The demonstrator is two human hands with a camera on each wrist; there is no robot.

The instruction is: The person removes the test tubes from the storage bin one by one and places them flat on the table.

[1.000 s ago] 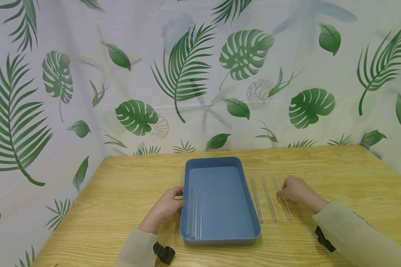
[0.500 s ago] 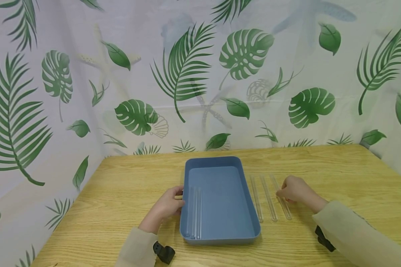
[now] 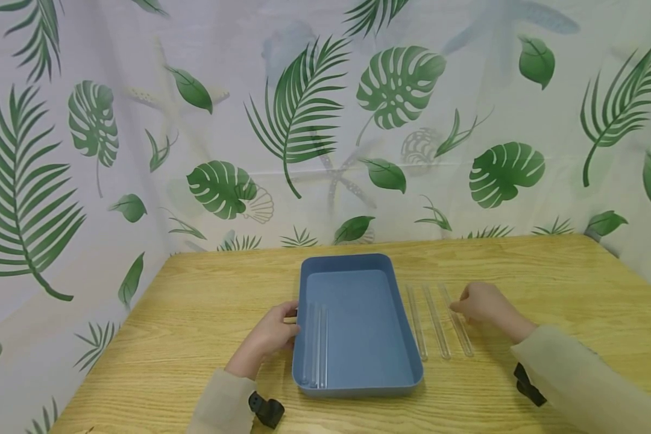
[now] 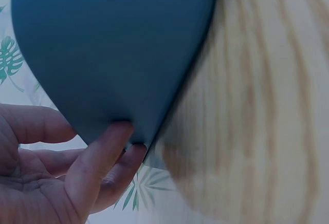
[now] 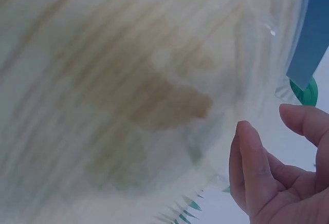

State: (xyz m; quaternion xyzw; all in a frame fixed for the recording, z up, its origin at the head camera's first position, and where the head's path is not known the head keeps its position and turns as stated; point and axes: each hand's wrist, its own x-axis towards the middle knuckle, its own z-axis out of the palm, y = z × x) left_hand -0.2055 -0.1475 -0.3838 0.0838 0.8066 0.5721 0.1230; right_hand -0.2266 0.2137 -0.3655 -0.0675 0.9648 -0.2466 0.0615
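A blue tray (image 3: 358, 337) sits on the table, with clear test tubes (image 3: 323, 346) lying side by side along its left wall. My left hand (image 3: 271, 331) is at the tray's outer left side; in the left wrist view its extended fingers (image 4: 97, 162) rest against the blue wall. Right of the tray, three more clear tubes lie in a row: one nearest the tray (image 3: 418, 325), a middle tube (image 3: 437, 325) and a rightmost tube (image 3: 462, 337). My right hand (image 3: 480, 304) hovers at the rightmost tube, thumb and fingers apart with nothing between them in the right wrist view.
The wood-grain table (image 3: 217, 289) extends on both sides of the tray. A leaf-patterned cloth (image 3: 325, 120) hangs behind it and down the left side. Black wrist cameras (image 3: 266, 411) are strapped below both sleeves.
My right hand has risen slightly and shifted a little right from the rightmost tube, which stays in place. My left hand and the tray have not moved.
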